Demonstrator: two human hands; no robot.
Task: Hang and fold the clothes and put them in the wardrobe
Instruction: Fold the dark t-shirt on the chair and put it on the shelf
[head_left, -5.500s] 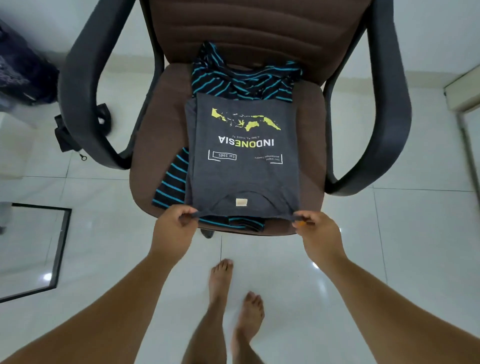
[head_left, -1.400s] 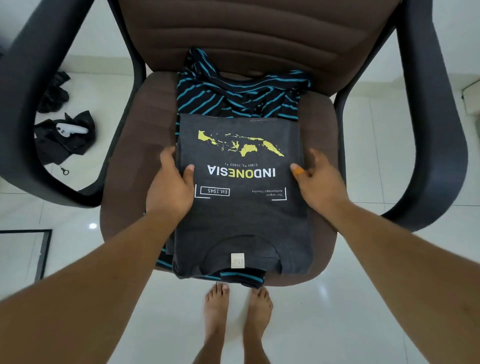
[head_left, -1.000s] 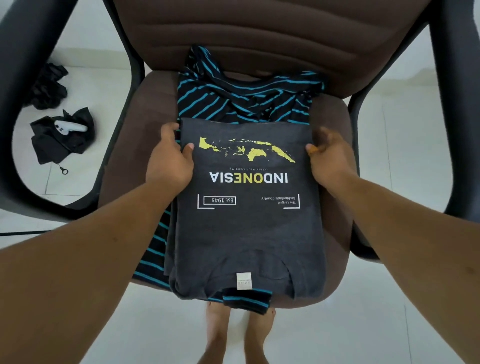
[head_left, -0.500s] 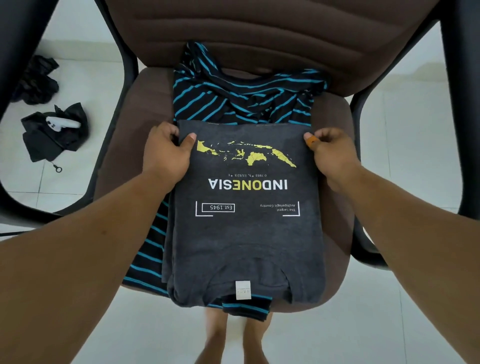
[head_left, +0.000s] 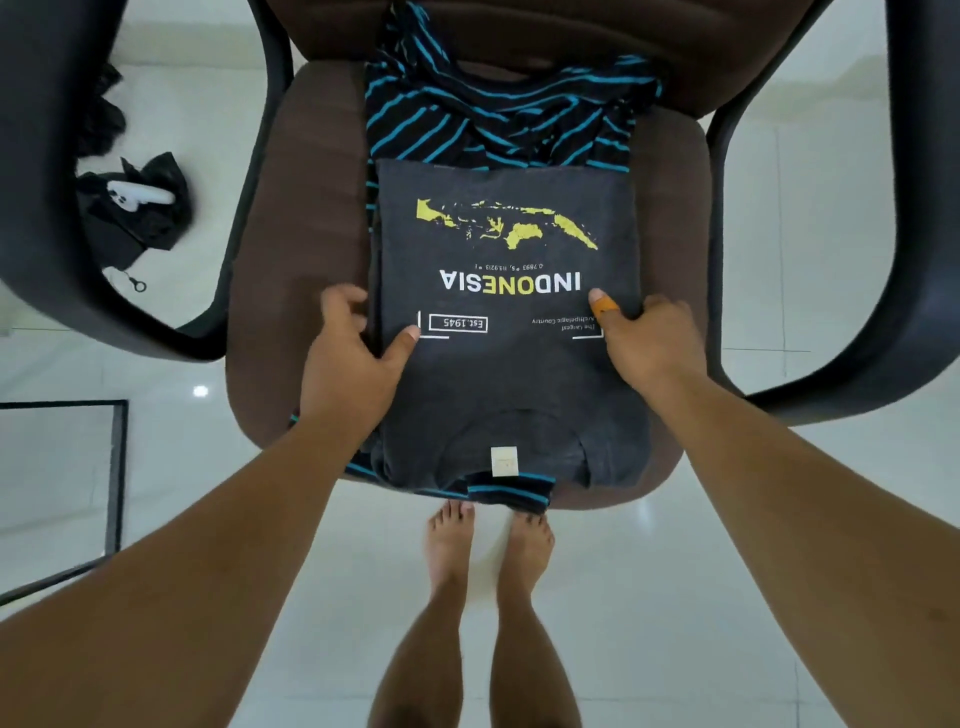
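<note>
A folded dark grey T-shirt (head_left: 506, 374) with a yellow map and "INDONESIA" print lies on the brown seat of an office chair (head_left: 291, 291), collar toward me. Under it lies a black shirt with teal stripes (head_left: 498, 119), sticking out at the far end and at the near edge. My left hand (head_left: 353, 358) holds the grey shirt's left edge at mid length, thumb on top and fingers at the side. My right hand (head_left: 647, 343) holds the right edge the same way, and its thumb wears an orange wrap.
Black armrests curve on the left (head_left: 62, 208) and right (head_left: 919, 208) of the seat. On the white tiled floor to the left lies a black cloth with a white object (head_left: 137, 195) on it. A black-framed panel (head_left: 111, 467) lies lower left. My bare feet (head_left: 488, 545) stand under the seat's front edge.
Both hands have slid from the grey shirt's far corners back toward me to the middle of its side edges. The shirt stays flat on the seat.
</note>
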